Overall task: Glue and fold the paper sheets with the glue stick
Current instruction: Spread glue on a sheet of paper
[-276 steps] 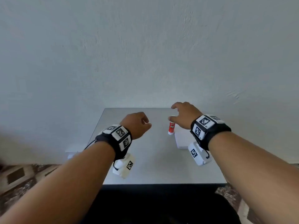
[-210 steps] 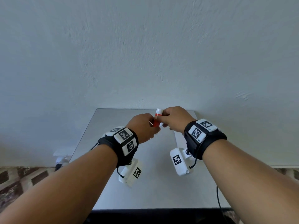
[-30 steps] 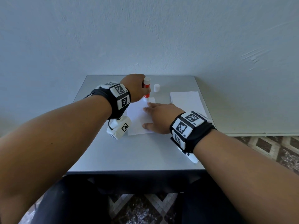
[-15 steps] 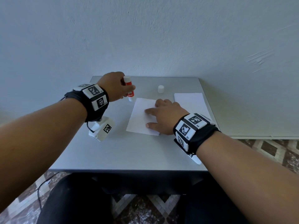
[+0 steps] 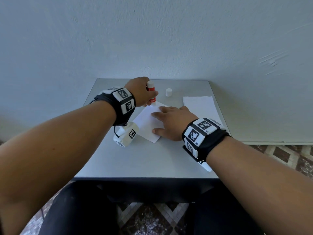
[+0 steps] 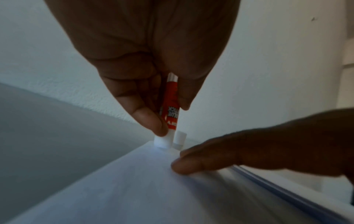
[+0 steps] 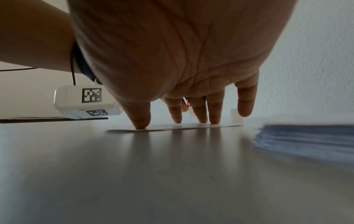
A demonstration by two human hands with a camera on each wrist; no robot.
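Observation:
A single white paper sheet [image 5: 147, 122] lies skewed on the grey table [image 5: 144, 158]. My left hand [image 5: 143, 94] grips the red glue stick [image 5: 151, 94] upright, uncapped, its white tip [image 6: 161, 141] pressing the sheet's far corner. My right hand [image 5: 171, 122] lies flat on the sheet [image 7: 172, 128], straight fingers [image 7: 140, 119] pinning it down. The white cap [image 5: 168, 92] stands alone behind the sheet. In the left wrist view thumb and fingers pinch the stick [image 6: 170, 104], with a right fingertip [image 6: 184, 165] close by.
A stack of white paper sheets [image 5: 200, 106] lies at the table's right side, seen as a blurred pile [image 7: 306, 139] in the right wrist view. A pale wall rises right behind the table. Patterned floor shows beyond the table's near and right edges.
The left hand has brought the glue stick from left of the sheet onto its far corner. The sheet has turned under the right hand, which stays flat on it.

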